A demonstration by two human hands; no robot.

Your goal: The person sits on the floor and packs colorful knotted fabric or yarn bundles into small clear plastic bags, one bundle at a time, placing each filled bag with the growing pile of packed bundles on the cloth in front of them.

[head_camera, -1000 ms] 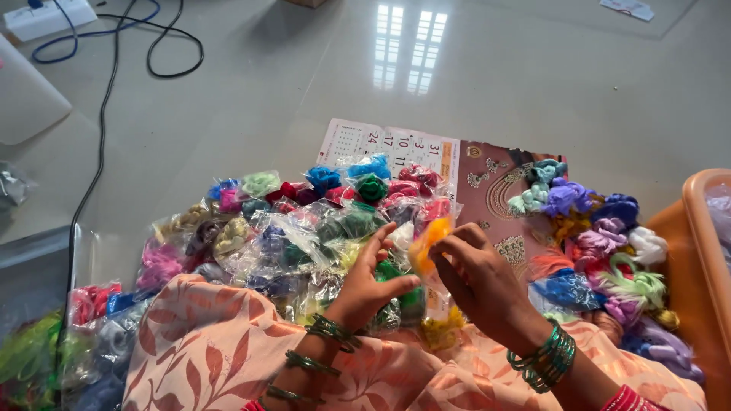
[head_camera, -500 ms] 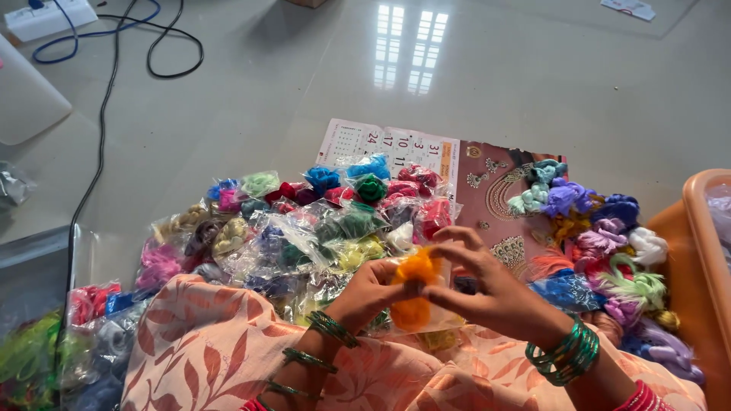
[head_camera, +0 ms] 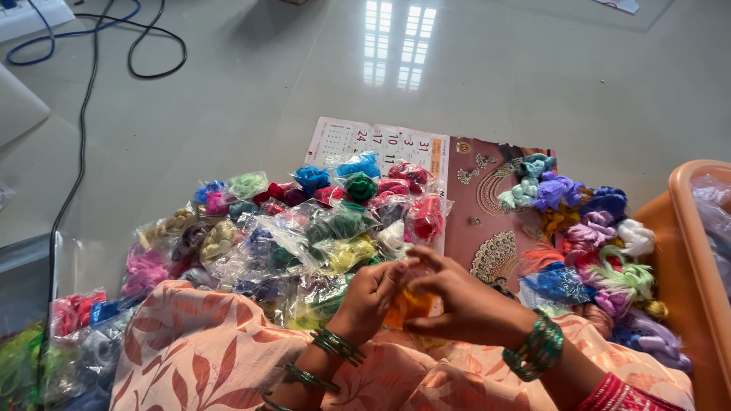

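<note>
Change over the last second: the left hand (head_camera: 373,293) and right hand (head_camera: 464,304), first apart with an orange thread bundle (head_camera: 407,306) raised at 12 o'clock between the fingertips, have closed together. The bundle has dropped toward 6 o'clock and is now largely hidden between both hands.

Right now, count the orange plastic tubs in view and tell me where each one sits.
1: a single orange plastic tub stands at the right edge of the frame, beside the loose pile of coloured thread bundles. It is cut off by the frame, so others may sit beyond it.
</note>
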